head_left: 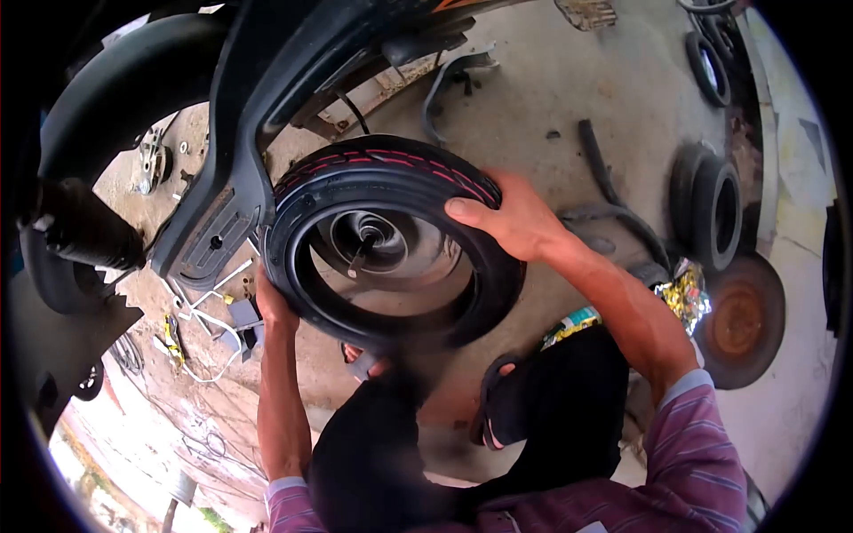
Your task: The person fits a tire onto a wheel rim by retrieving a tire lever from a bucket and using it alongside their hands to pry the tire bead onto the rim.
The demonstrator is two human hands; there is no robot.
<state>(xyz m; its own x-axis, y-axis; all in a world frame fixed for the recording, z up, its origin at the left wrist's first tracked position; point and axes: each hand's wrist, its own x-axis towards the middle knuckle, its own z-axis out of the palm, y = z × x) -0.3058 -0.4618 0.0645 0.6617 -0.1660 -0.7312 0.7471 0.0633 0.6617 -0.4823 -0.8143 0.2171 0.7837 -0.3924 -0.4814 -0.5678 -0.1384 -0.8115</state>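
A black tyre (373,190) with red lines along its tread is held up in front of my knees, tilted so that its opening faces me. My right hand (514,215) grips its upper right edge, the thumb pressed on the sidewall and the other fingers mostly hidden round the tread. On the lower left side, my left hand (274,300) holds the same tyre, its fingers largely out of sight behind it. Through the opening shows a round metal wheel part (384,258) with a rod (359,258) sticking out of its centre.
Dark scooter bodywork (213,222) stands close at the upper left. Several tyres (715,213) and a rusty wheel (742,322) lie at the right. Shiny foil wrapping (684,298) is beside my right forearm. A white cross-shaped tool (209,311) lies on the left floor.
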